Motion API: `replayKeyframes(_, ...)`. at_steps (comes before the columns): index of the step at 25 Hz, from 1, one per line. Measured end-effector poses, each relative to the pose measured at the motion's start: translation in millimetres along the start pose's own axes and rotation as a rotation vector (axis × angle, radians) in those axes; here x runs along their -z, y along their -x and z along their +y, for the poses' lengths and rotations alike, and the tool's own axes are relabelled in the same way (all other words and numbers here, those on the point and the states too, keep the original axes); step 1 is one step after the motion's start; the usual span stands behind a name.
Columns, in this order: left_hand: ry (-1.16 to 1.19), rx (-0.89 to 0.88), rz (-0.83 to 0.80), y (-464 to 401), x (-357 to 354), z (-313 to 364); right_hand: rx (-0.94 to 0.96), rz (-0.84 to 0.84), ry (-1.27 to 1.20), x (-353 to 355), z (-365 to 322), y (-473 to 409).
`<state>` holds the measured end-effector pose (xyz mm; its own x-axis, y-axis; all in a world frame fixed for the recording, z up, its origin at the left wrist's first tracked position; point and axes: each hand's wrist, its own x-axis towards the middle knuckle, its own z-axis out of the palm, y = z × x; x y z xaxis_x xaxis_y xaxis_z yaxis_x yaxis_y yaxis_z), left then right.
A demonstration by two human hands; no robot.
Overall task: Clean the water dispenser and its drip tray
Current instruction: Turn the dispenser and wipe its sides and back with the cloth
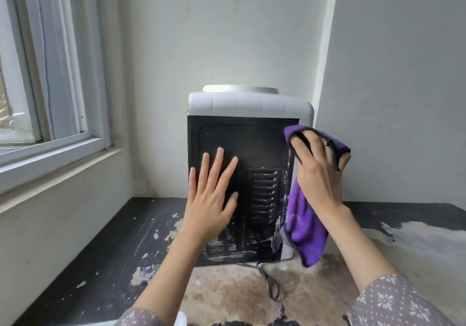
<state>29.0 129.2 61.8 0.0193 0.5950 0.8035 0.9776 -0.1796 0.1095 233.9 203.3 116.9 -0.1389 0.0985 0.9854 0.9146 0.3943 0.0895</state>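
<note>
White-walled corner with a window (50,73) at left, over a worn black tabletop (106,255) with peeling paint. On the tabletop, against the back wall: water dispenser (247,134), black vented rear panel turned toward the camera, grey-white top. Pressed flat on that panel, left hand (214,197), fingers straight and spread. At the dispenser's right edge, right hand (317,174), fingers curled round a purple cloth (305,227) hanging down the side. Below the base, a black power cord (271,285).

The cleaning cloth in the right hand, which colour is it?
The cleaning cloth is purple with a dark edge binding; the head view shows the right hand gripping it.
</note>
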Motion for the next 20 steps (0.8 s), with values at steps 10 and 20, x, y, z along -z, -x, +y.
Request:
replayKeyframes(10,-0.214,-0.029,0.138,-2.7,-17.0,-7.9,0.017,-0.147,0.051,0.4,-11.2,105.9)
replayKeyframes(20,-0.249,-0.072,0.205,-0.3,-22.5,-11.1,-0.171,-0.219,-0.09,-8.0,-33.7,45.4)
